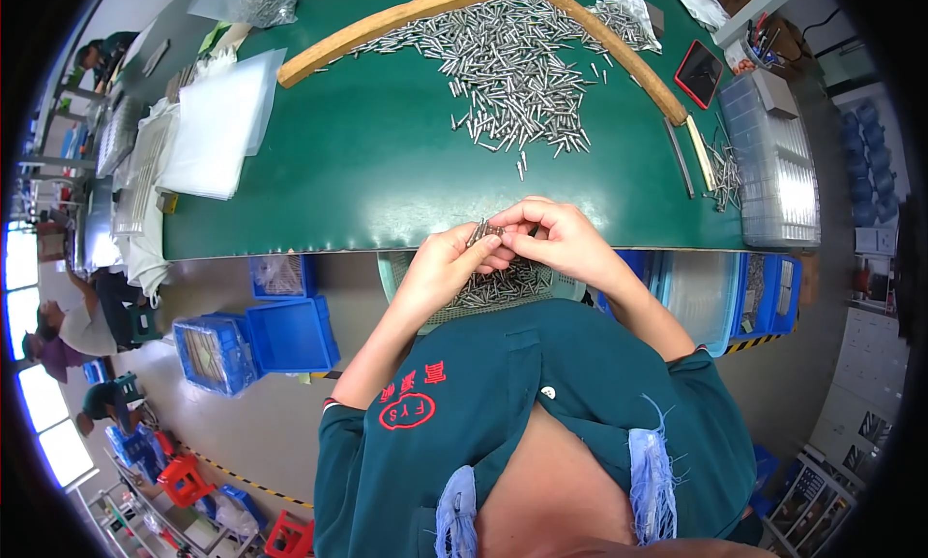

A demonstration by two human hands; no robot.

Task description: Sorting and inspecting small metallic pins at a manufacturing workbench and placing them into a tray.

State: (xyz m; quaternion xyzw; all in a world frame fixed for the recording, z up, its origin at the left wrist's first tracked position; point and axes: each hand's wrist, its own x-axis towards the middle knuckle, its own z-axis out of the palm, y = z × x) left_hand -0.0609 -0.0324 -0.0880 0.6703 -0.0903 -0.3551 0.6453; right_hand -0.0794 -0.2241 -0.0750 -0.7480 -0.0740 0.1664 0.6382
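My left hand [447, 265] is closed around several small metal pins [480, 231], their tips showing between thumb and fingers. My right hand [553, 234] meets it at the table's front edge, thumb and forefinger pinched at the same pins. Whether the right fingers hold one pin cannot be made out. Below both hands, a light green basket [391, 273] at my lap holds many more of these pins [498, 286]. Ahead on the green table [319, 186] lies a large heap of silvery pins [517, 70], a few of them loose at its near end.
Two wooden strips [406, 15] [619, 51] border the heap. At right are a red-edged phone [699, 74], long metal pieces [723, 174] and clear plastic boxes [768, 162]. Plastic bags [217, 123] lie left. Blue crates [290, 334] stand on the floor. Other people [82, 321] sit far left.
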